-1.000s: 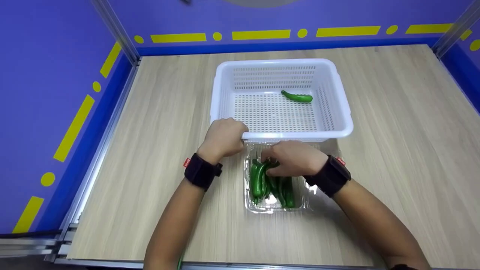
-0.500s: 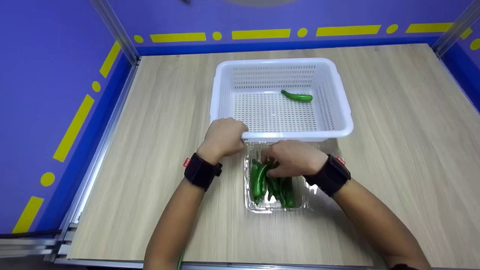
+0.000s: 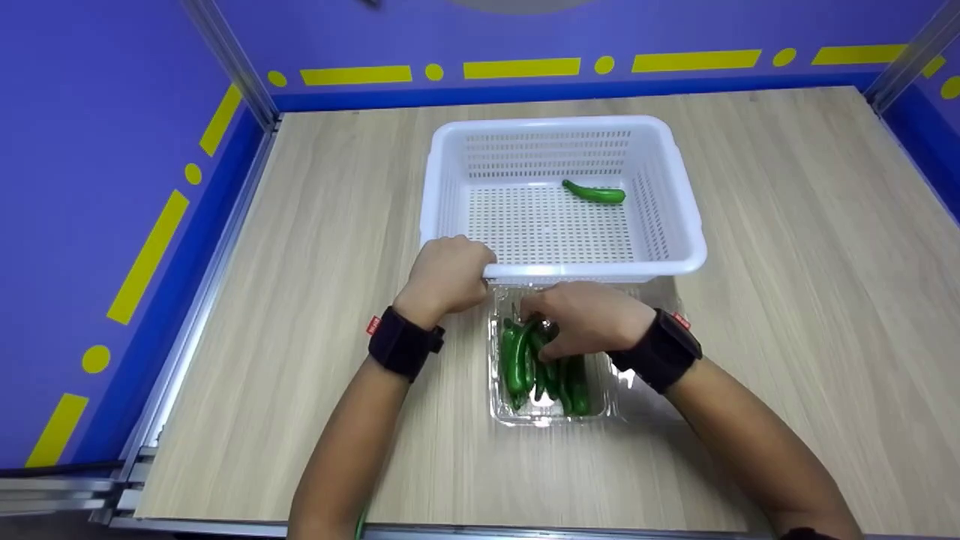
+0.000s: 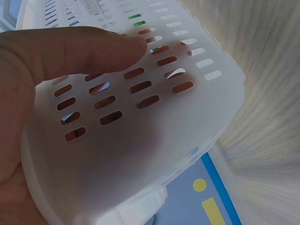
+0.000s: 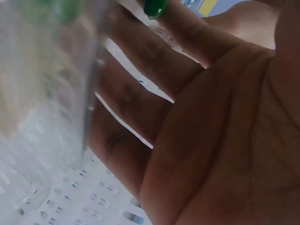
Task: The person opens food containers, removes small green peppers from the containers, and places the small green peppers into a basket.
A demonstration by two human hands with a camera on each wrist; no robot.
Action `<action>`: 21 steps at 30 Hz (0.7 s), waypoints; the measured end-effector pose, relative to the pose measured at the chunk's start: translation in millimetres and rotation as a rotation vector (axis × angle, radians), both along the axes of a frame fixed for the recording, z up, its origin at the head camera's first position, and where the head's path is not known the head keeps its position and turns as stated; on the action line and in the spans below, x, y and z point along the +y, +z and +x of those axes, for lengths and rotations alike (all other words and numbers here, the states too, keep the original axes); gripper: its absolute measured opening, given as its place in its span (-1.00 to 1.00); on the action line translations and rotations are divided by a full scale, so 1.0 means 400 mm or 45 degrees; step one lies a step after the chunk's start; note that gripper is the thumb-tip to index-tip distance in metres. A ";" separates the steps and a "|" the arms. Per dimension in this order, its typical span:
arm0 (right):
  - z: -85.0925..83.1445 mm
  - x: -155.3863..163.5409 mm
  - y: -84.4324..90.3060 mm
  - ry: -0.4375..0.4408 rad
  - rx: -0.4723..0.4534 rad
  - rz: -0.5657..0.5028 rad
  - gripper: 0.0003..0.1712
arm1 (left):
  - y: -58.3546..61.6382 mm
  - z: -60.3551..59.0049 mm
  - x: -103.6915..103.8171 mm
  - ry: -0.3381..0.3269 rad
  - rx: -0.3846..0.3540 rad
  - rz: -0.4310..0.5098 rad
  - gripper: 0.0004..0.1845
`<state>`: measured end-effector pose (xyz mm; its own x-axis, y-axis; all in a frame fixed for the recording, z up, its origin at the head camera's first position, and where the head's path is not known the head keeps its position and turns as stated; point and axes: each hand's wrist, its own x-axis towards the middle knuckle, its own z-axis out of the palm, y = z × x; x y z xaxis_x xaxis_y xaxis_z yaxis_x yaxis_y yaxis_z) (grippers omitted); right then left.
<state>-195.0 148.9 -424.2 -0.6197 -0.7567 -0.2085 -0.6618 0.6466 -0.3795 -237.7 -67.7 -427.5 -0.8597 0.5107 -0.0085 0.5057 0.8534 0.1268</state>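
Note:
A white slotted plastic basket [image 3: 566, 271] stands on the table with one green chili pepper [image 3: 596, 194] lying inside. My left hand [image 3: 452, 274] grips the basket's near left rim. In the left wrist view its thumb [image 4: 93, 51] presses one face of the wall, and fingers show through the slots behind. Just in front of the basket, a clear plastic clamshell box [image 3: 555, 420] holds several green chili peppers [image 3: 516, 367]. My right hand [image 3: 589, 319] reaches into that box, thumb touching the peppers. A pepper end [image 5: 154, 8] lies against a finger in the right wrist view; the fingertips are hidden.
The clamshell's transparent lid [image 3: 649, 397] spreads to the right, partly under the right wrist. A wood-grain table [image 3: 795, 300] carries everything. Blue panels with yellow markings [image 3: 521, 69] and metal posts close off the back and sides.
The right thumb has shifted slightly, and peppers under the right hand have moved a little inside the box. My left hand and the basket have stayed put.

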 end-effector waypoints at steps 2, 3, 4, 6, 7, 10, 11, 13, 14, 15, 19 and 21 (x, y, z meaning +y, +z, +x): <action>0.000 0.000 0.001 0.004 0.001 -0.007 -0.54 | 0.000 0.000 0.000 0.001 0.002 0.003 -0.87; 0.001 -0.001 0.002 0.008 0.006 -0.011 -0.53 | 0.000 0.000 0.000 0.002 0.004 0.004 -0.87; 0.001 -0.001 0.002 0.012 0.009 -0.010 -0.53 | 0.000 0.000 0.000 0.002 0.005 0.004 -0.87; 0.001 0.000 0.002 0.012 0.014 -0.005 -0.50 | -0.001 0.000 0.000 0.002 0.007 0.007 -0.89; 0.002 0.000 0.002 0.014 0.015 -0.006 -0.49 | -0.002 0.000 0.000 0.003 0.005 0.009 -0.89; 0.002 0.000 0.000 0.009 -0.004 0.015 -0.47 | -0.004 0.000 0.000 0.004 -0.005 0.015 -0.88; 0.002 0.001 0.000 0.008 -0.010 0.024 -0.46 | -0.004 0.000 0.000 0.005 -0.009 0.016 -0.88; 0.002 0.001 -0.001 0.009 -0.025 0.038 -0.46 | -0.005 0.001 0.001 0.004 -0.017 0.016 -0.86; 0.002 0.001 -0.001 0.009 -0.030 0.046 -0.46 | -0.005 0.001 0.001 0.003 -0.019 0.016 -0.85; 0.003 0.001 0.000 0.012 -0.032 0.049 -0.46 | -0.005 0.000 0.001 0.001 -0.020 0.014 -0.85; 0.003 0.002 0.002 0.022 -0.028 0.044 -0.45 | -0.003 -0.001 0.002 0.000 -0.025 0.013 -0.86; 0.003 0.002 0.002 0.027 -0.020 0.035 -0.45 | -0.002 -0.002 0.002 0.001 -0.025 0.009 -0.87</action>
<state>-193.8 149.8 -423.4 -0.6003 -0.7633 -0.2388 -0.6695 0.6430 -0.3719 -238.7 -66.8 -428.2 -0.8599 0.5100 -0.0217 0.5022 0.8529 0.1426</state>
